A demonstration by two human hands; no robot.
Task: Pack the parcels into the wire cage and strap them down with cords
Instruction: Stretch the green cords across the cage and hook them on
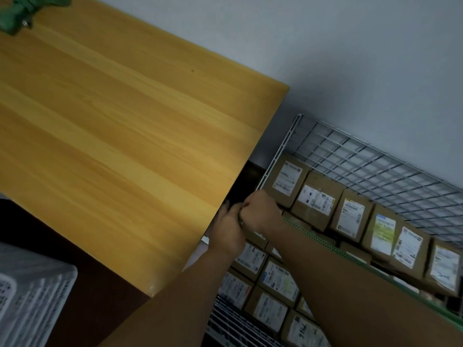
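Two bare forearms reach up from the bottom edge over the wire cage [275,159]. Left of the cage and nearest the camera stands a white slatted crate [32,304] in dim light, with a dark brown panel between it and the cage. Directly left of the cage, a pale wooden table [125,121] with long grain stripes fills most of the view, its corner just above the cage's left rim.

Inside the cage, brown cardboard parcels [353,214] with white printed labels stand packed in close rows, touching one another. A green cord [325,242] lies stretched across their tops, running from the cage's lower right up to its left rim.

At that left rim the right hand [260,209] is clenched in a fist round the cord's end. The left hand [229,231] presses against it with fingers curled; what it holds is hidden, so I cannot tell.

Beyond the parcels rises the cage's mesh back wall, against a plain grey-blue wall [325,46]. Far left of the cage, a green bundle [27,11] lies on the table's far end.
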